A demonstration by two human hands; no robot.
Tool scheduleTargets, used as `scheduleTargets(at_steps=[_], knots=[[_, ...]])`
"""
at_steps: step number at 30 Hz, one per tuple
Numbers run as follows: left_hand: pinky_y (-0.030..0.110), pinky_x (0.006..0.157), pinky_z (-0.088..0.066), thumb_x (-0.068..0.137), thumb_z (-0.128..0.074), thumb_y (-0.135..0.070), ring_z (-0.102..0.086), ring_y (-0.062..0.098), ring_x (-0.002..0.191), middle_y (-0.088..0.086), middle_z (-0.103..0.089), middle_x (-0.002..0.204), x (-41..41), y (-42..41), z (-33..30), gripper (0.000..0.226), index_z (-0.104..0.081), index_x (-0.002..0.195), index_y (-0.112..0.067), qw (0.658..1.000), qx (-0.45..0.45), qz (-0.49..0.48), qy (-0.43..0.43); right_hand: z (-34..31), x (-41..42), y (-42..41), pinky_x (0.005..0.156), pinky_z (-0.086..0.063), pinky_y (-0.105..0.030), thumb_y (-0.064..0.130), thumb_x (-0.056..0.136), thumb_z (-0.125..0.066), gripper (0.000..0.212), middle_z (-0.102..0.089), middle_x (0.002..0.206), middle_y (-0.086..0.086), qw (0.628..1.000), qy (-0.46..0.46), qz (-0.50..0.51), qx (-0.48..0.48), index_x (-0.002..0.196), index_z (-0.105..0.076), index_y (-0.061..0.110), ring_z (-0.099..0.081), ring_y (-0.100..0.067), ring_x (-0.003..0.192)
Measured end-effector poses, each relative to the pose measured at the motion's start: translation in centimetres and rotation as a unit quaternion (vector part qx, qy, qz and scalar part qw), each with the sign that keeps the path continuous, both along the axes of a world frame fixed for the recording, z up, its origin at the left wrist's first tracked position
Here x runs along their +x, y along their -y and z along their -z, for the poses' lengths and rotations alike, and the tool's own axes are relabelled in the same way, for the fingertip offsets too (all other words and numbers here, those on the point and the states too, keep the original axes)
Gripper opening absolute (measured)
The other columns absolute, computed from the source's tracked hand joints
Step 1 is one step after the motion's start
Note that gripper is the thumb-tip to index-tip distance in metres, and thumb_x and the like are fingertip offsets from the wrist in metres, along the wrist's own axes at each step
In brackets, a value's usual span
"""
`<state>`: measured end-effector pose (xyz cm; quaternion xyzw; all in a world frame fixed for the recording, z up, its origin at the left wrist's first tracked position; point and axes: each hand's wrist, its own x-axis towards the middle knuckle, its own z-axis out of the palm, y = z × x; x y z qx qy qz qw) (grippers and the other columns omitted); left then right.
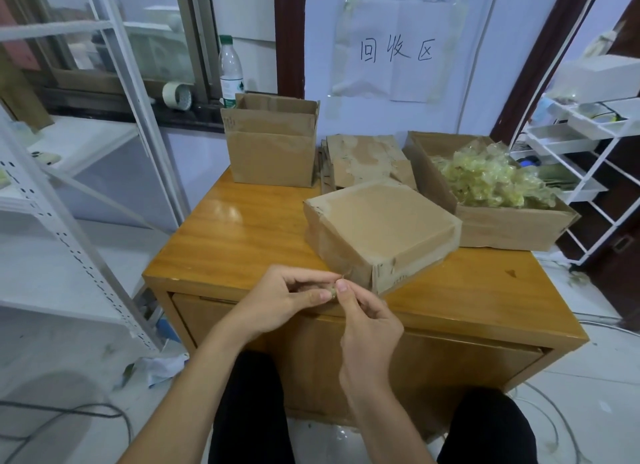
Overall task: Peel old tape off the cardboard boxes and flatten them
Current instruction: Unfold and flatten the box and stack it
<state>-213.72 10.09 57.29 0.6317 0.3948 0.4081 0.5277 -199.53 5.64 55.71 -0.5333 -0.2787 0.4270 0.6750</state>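
At lower centre of the frame, both hands, left hand (pixel 294 292) and right hand (pixel 363 311), pinch a tape scrap (pixel 333 292) beside the closed box (pixel 381 228); best to roll it tight, then bin it.

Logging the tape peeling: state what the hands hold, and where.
Both hands, left hand and right hand, pinch a small wad of peeled tape between their fingertips, just in front of the closed cardboard box.

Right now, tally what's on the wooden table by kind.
Closed cardboard box: 1
Open empty box: 1
Open box of peeled tape: 1
Stack of flattened cardboard: 1
Total: 4
Both hands, left and right, pinch a tape scrap.
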Motion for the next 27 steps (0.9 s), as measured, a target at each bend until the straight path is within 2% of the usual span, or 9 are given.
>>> scheduleTargets(at_steps=[4, 9, 11, 14, 16, 18, 21, 24, 27], knots=[[0.026, 0.091, -0.057, 0.09, -0.076, -0.007, -0.075, 0.017, 0.105, 0.001, -0.081, 0.106, 1.2, -0.3, 0.1, 0.022, -0.081, 0.105, -0.022, 1.0, 0.007, -0.018, 0.008, -1.1, 1.1, 0.0, 0.067, -0.049, -0.026, 0.018, 0.085, -0.083, 0.007, -0.075, 0.072, 0.006, 0.995, -0.079, -0.038, -0.046, 0.092, -0.085, 0.017, -0.062, -0.004, 0.064], [0.028, 0.08, -0.058, 0.093, -0.074, -0.003, -0.072, 0.015, 0.087, 0.003, -0.079, 0.092, 2.2, -0.9, 0.7, 0.014, -0.08, 0.097, -0.014, 0.999, 0.015, -0.044, 0.024, -1.4, 2.0, 0.4, 0.057, -0.042, -0.021, 0.03, 0.09, -0.077, 0.015, -0.059, 0.054, 0.012, 0.995, -0.047, -0.075, -0.051, 0.097, -0.085, 0.018, -0.051, -0.001, 0.05], [0.029, 0.076, -0.056, 0.096, -0.071, -0.004, -0.068, 0.015, 0.081, 0.001, -0.075, 0.087, 2.2, -1.3, 1.0, 0.011, -0.078, 0.097, -0.013, 0.996, 0.027, -0.078, 0.028, -1.3, 2.3, 0.7, 0.056, -0.043, -0.018, 0.039, 0.088, -0.074, 0.022, -0.062, 0.06, 0.014, 0.994, -0.02, -0.098, -0.034, 0.103, -0.083, 0.026, -0.053, 0.0, 0.057], [0.026, 0.074, -0.052, 0.095, -0.074, -0.008, -0.066, 0.01, 0.081, -0.005, -0.075, 0.087, 2.2, -1.9, 1.3, 0.011, -0.078, 0.095, -0.019, 0.991, 0.038, -0.127, 0.021, -1.1, 3.1, 1.9, 0.063, -0.051, -0.016, 0.04, 0.09, -0.074, 0.026, -0.075, 0.079, 0.019, 0.98, 0.176, -0.086, 0.037, 0.113, -0.079, 0.032, -0.068, -0.004, 0.073], [0.029, 0.076, -0.052, 0.092, -0.079, -0.012, -0.065, 0.01, 0.08, -0.006, -0.075, 0.084, 2.4, -2.1, 1.5, 0.014, -0.079, 0.089, -0.026, 0.991, 0.032, -0.129, 0.009, -1.7, 3.9, 2.5, 0.058, -0.053, -0.019, 0.033, 0.094, -0.071, 0.02, -0.075, 0.078, 0.02, 0.937, 0.325, -0.063, 0.108, 0.113, -0.078, 0.033, -0.07, -0.01, 0.07], [0.036, 0.076, -0.055, 0.091, -0.08, -0.015, -0.065, 0.014, 0.079, -0.002, -0.073, 0.081, 2.6, -2.1, 1.8, 0.015, -0.078, 0.086, -0.029, 0.99, 0.023, -0.138, 0.007, -3.0, 4.9, 2.2, 0.051, -0.05, -0.02, 0.025, 0.097, -0.068, 0.015, -0.071, 0.074, 0.021, 0.902, 0.389, -0.049, 0.182, 0.104, -0.077, 0.033, -0.068, -0.011, 0.064], [0.047, 0.088, -0.059, 0.09, -0.08, -0.01, -0.073, 0.024, 0.091, 0.004, -0.078, 0.096, 2.5, -1.9, 2.1, 0.01, -0.075, 0.084, -0.016, 0.983, 0.012, -0.177, 0.037, -5.5, 7.1, 0.1, 0.049, -0.045, -0.013, 0.017, 0.1, -0.064, 0.014, -0.07, 0.075, 0.016, 0.861, 0.436, -0.002, 0.262, 0.103, -0.076, 0.023, -0.064, -0.005, 0.062], [0.043, 0.089, -0.061, 0.087, -0.079, 0.003, -0.076, 0.018, 0.096, 0.006, -0.08, 0.101, 3.2, -1.3, 2.0, 0.017, -0.065, 0.08, -0.004, 0.976, 0.015, -0.21, 0.062, -7.6, 8.6, -3.2, 0.068, -0.049, -0.01, 0.011, 0.097, -0.066, 0.016, -0.073, 0.088, 0.01, 0.806, 0.525, 0.048, 0.27, 0.105, -0.079, 0.014, -0.064, -0.001, 0.078], [0.033, 0.083, -0.061, 0.085, -0.078, 0.009, -0.076, 0.019, 0.096, 0.009, -0.079, 0.098, 4.1, -0.9, 2.2, 0.019, -0.061, 0.079, 0.003, 0.974, 0.035, -0.206, 0.087, -8.3, 9.4, -6.9, 0.105, -0.049, -0.033, 0.014, 0.097, -0.067, 0.021, -0.071, 0.12, 0.004, 0.788, 0.581, -0.026, 0.202, 0.115, -0.077, 0.016, -0.056, -0.004, 0.114]])
